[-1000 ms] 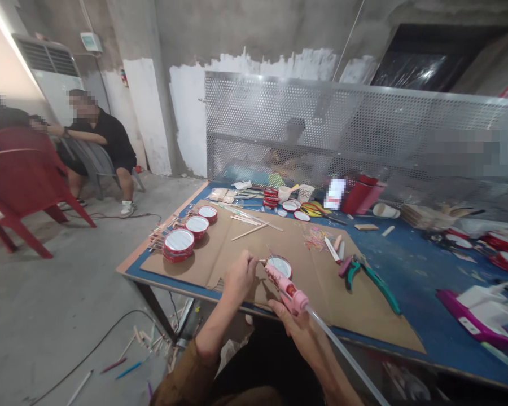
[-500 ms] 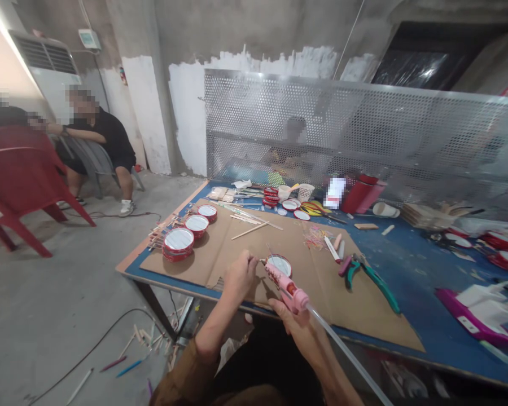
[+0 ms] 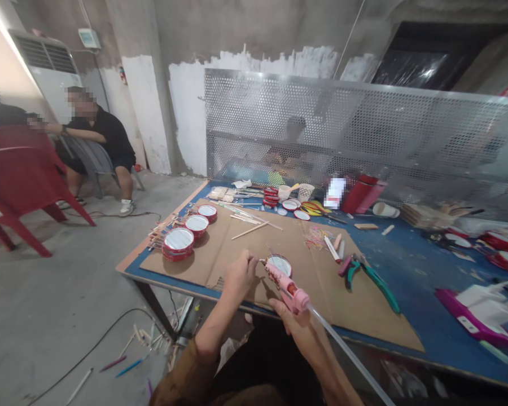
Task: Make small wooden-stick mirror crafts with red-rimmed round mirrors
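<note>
My right hand (image 3: 298, 324) grips a pink hot glue gun (image 3: 285, 286), with a long clear glue stick (image 3: 342, 347) trailing from its back end. The gun's nozzle points up and left, close to the fingertips of my left hand (image 3: 240, 272). Those fingers are pinched together around something too small to make out. Just beyond the nozzle, a small red-rimmed drum with a white top (image 3: 280, 263) lies on the cardboard sheet (image 3: 313, 290), partly covered by the gun. Further left stand several finished-looking red and white toy drums (image 3: 178, 241) with thin sticks at their sides.
Teal-handled pliers (image 3: 375, 282), a white marker (image 3: 332, 248) and colourful rubber bands (image 3: 317, 235) lie to the right. A purple power strip (image 3: 476, 321) sits at the right edge. Behind are a red bottle (image 3: 359, 194) and a perforated metal screen (image 3: 258, 124). One person (image 3: 97, 129) sits at left.
Almost nothing differs; both hands and the glue gun hold nearly the same position.
</note>
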`<state>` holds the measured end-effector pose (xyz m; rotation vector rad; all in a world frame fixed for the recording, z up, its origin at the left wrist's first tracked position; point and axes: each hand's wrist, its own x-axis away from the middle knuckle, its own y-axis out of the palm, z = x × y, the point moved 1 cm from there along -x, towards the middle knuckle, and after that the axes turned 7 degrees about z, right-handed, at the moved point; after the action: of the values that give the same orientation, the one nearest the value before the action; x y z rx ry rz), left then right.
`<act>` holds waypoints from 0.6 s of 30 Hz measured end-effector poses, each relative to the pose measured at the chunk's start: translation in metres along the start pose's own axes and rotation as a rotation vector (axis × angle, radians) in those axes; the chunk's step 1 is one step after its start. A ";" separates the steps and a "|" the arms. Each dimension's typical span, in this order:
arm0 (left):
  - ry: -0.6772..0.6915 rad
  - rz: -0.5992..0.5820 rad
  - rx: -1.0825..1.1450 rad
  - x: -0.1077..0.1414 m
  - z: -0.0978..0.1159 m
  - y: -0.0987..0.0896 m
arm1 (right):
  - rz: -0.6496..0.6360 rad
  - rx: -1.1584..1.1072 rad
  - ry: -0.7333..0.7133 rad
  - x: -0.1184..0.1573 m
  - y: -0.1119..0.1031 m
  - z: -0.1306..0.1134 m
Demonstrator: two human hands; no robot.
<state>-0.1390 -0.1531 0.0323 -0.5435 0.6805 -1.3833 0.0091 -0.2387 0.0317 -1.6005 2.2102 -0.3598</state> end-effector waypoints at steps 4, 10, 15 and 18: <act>0.004 0.009 0.004 0.000 0.000 0.000 | -0.009 0.009 0.017 -0.002 0.000 0.003; 0.008 0.037 0.052 0.001 -0.002 0.001 | -0.002 -0.061 0.120 0.001 0.000 0.001; -0.010 0.027 0.107 0.001 -0.001 0.000 | -0.041 -0.266 0.181 0.000 -0.012 0.014; -0.003 0.028 0.098 0.001 -0.003 0.000 | 0.080 -0.312 0.189 -0.005 -0.039 0.025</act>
<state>-0.1411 -0.1537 0.0306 -0.4573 0.6124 -1.3819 0.0548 -0.2458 0.0263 -1.6839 2.5703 -0.1535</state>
